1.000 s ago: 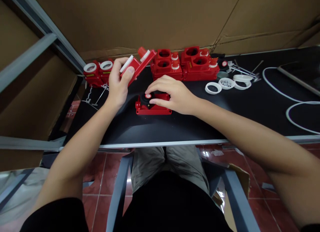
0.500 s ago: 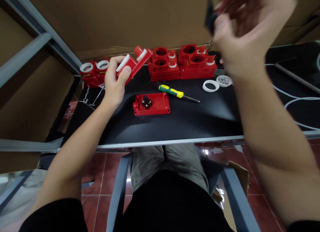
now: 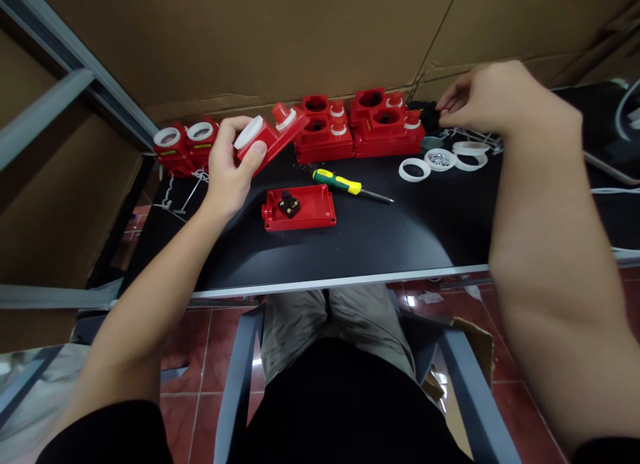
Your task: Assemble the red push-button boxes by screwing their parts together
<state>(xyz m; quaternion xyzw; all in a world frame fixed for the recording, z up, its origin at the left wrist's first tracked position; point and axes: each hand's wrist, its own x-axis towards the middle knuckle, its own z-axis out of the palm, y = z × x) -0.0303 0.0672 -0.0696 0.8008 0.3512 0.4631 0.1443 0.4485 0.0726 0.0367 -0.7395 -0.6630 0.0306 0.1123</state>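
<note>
On the left, my left hand [image 3: 227, 171] is clamped on a red cover [image 3: 273, 136], held tilted above the worktop [image 3: 400, 237]. Near the middle an open red base [image 3: 300, 209] lies flat, with a screwdriver [image 3: 345, 183] just beyond it. Far right, my right hand [image 3: 493, 97] pinches its fingertips on a black part [image 3: 429, 117] beside the red housings [image 3: 360, 127], with white rings [image 3: 414, 169] just nearer.

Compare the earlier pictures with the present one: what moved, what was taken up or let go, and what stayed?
The right hand lifted off the red base, rose holding something dark, then swung to the far side of the table, where it is now at a black part. That uncovered the screwdriver. The left hand kept holding the red cover; the base stayed put.
</note>
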